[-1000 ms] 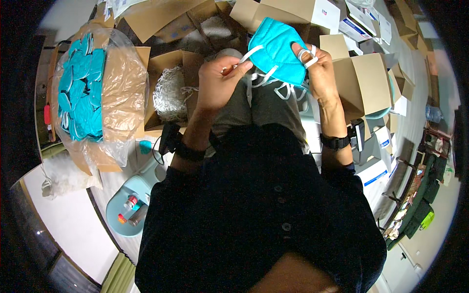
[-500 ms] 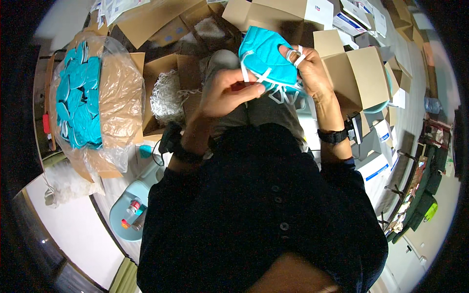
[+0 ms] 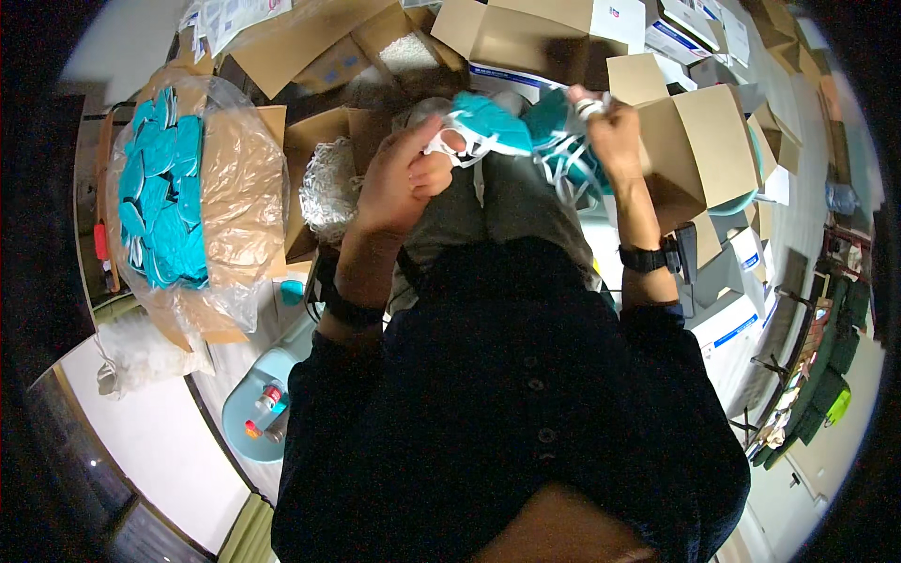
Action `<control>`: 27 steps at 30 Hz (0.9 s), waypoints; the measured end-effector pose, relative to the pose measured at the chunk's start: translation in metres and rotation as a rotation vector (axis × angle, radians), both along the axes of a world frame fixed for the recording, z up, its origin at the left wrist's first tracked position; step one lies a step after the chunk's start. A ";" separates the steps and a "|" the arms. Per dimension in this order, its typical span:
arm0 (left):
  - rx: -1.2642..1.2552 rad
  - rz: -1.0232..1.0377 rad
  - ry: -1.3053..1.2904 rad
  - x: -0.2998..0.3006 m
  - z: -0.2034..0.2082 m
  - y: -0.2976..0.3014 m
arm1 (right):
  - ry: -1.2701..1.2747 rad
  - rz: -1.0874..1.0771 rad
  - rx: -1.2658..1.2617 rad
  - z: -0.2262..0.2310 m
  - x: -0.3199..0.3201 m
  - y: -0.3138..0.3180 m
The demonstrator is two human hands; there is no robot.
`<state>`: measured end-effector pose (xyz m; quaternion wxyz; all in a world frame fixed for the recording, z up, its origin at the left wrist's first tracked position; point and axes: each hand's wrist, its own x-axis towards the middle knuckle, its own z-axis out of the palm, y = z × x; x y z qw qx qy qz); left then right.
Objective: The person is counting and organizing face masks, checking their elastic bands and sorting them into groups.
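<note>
Holding teal mask (image 3: pixel 502 129), left grip (image 3: pixel 402 176); right grip (image 3: pixel 615 136) closed on strapped mask (image 3: pixel 547 116); open carton (image 3: pixel 715 145) right, mask bag (image 3: pixel 242 197) left.

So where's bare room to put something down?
A pale floor strip looks bare between the brown cardboard boxes and the bluish clear plastic container at right, and a smaller patch between the lumpy off-white sack and the pale blue plastic tub. It's crowded between the left hand and right hand, with teal fabric masks.
</note>
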<state>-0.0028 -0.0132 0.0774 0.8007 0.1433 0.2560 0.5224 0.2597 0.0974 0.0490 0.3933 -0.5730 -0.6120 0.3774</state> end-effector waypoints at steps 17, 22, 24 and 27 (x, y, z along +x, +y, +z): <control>0.155 -0.305 0.878 0.021 0.025 0.006 | 0.004 0.716 0.081 0.020 -0.051 -0.043; 0.222 -0.227 0.916 0.042 -0.001 0.002 | 0.435 0.369 -0.080 0.007 -0.052 -0.045; 0.205 -0.228 0.859 0.047 -0.010 0.004 | 0.821 0.241 -0.349 0.024 -0.059 -0.047; 0.166 -0.119 0.717 0.062 -0.032 0.004 | 1.120 0.250 -0.661 0.016 -0.051 -0.041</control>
